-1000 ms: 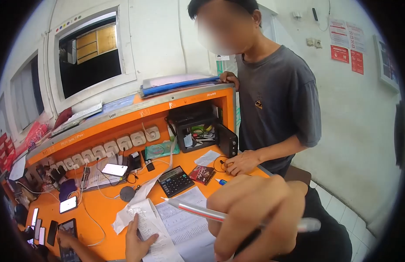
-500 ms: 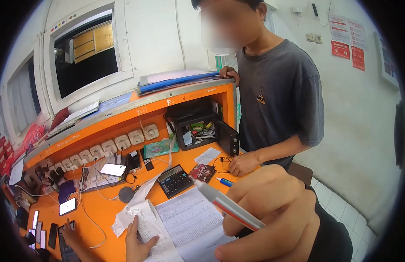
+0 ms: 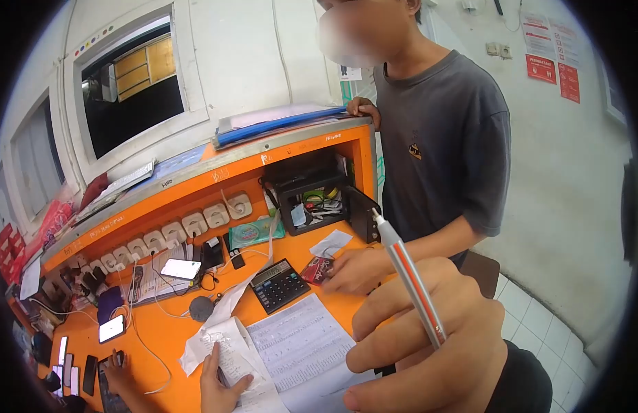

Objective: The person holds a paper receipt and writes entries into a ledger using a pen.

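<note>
My right hand [image 3: 436, 330], large in the foreground, grips a grey pen [image 3: 410, 279] with a red stripe, its tip pointing up. My left hand [image 3: 221, 385] lies on a long paper receipt [image 3: 248, 368] with index finger stretched and thumb apart. Part of a dark object under that hand is too hidden to name. Beside the receipt lies a printed sheet [image 3: 301, 344] with rows of figures, partly behind my right hand. A black calculator [image 3: 281, 288] sits just above the sheet; the receipt strip passes along its left side.
Across the desk [image 3: 153, 337] stands a person in a dark T-shirt [image 3: 443, 138], one hand [image 3: 353, 270] at a red packet [image 3: 317, 269]. Behind is an open black safe box [image 3: 312, 206]. Another person's hand [image 3: 119, 377] is over a dark device at left. Phones and cables lie around.
My right hand has tilted the pen from pointing left to more upright. The standing person's hand has moved left onto the red packet. My left hand stays on the receipt.
</note>
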The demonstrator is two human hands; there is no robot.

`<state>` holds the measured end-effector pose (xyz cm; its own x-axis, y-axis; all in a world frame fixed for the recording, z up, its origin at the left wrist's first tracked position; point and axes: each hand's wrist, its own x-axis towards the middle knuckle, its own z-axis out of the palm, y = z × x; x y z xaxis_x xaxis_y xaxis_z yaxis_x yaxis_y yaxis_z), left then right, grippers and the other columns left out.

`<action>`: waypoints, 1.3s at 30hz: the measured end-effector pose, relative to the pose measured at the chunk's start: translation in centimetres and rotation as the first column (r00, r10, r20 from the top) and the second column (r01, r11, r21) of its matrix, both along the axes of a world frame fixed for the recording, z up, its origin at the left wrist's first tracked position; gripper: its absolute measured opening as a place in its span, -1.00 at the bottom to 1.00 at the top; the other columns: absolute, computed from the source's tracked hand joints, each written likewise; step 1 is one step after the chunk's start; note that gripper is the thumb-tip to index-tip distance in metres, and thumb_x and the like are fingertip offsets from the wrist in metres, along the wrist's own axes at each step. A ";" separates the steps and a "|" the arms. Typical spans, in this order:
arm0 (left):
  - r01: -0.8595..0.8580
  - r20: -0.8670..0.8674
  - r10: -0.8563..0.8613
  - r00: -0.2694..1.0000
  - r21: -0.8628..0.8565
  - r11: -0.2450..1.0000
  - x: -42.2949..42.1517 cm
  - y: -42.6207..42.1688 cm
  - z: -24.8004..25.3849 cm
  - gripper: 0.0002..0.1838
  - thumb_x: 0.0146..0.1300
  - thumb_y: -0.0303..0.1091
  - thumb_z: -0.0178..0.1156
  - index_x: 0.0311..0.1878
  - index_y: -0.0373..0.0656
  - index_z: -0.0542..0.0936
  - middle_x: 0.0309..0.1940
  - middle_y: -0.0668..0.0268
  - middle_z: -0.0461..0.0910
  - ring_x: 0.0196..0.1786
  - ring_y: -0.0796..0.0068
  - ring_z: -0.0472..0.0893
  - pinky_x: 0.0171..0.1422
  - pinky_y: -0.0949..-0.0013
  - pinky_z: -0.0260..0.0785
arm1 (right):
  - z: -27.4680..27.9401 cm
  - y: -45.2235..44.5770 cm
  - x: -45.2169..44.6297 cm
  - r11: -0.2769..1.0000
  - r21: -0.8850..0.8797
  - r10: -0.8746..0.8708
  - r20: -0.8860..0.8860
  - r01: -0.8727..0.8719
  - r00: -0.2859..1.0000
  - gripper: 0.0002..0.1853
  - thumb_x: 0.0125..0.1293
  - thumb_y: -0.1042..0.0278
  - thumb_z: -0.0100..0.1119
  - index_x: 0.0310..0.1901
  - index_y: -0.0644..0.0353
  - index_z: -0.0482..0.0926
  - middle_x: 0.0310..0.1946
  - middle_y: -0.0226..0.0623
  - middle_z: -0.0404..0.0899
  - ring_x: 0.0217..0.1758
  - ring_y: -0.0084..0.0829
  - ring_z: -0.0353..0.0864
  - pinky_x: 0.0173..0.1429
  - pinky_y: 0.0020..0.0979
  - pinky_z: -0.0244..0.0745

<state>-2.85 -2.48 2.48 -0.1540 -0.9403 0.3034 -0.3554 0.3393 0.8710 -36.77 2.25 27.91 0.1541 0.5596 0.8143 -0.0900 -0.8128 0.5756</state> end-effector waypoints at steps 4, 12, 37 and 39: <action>0.001 -0.063 0.001 0.998 0.031 1.000 -0.1 -0.2 -0.3 0.25 -0.11 -0.71 0.66 0.75 -0.49 0.27 0.51 -0.05 0.51 0.58 0.10 0.54 0.74 0.11 0.33 | -0.3 -1.0 0.5 0.998 -0.052 0.029 0.075 -0.026 0.997 -0.82 0.34 0.46 0.31 -0.45 0.14 0.60 -0.43 -0.26 0.72 -0.62 -0.39 0.56 -0.57 -0.37 0.50; 0.016 -0.060 -0.016 0.998 0.005 1.000 -0.1 -0.3 -0.5 0.23 -0.07 -0.70 0.64 0.76 -0.48 0.26 0.49 -0.05 0.51 0.57 0.11 0.54 0.71 0.12 0.36 | -0.6 -1.3 -0.3 0.999 -0.022 0.041 0.069 -0.040 0.997 -0.90 0.26 0.45 0.36 -0.40 0.17 0.64 -0.43 -0.22 0.69 -0.59 -0.35 0.57 -0.50 -0.35 0.54; 0.006 0.369 0.044 0.928 -0.132 0.991 1.1 -0.5 -0.9 -0.04 0.47 -0.30 0.54 0.81 -0.22 0.26 0.75 -0.11 0.35 0.75 0.39 0.39 0.75 0.32 0.32 | -2.5 0.0 -3.4 0.953 0.249 -0.157 -0.071 0.170 0.985 -0.79 -0.14 0.38 0.43 -0.47 0.27 0.61 -0.44 -0.14 0.61 -0.43 -0.13 0.58 -0.40 -0.23 0.49; -0.002 0.142 0.008 0.990 -0.040 0.999 0.0 -0.1 -0.1 0.09 0.20 -0.51 0.57 0.78 -0.38 0.24 0.63 -0.07 0.42 0.68 0.28 0.44 0.74 0.24 0.32 | -1.8 0.2 -4.3 0.927 0.322 -0.121 -0.225 0.191 0.967 -0.77 -0.13 0.38 0.43 -0.47 0.30 0.60 -0.43 -0.12 0.61 -0.44 -0.14 0.57 -0.40 -0.23 0.49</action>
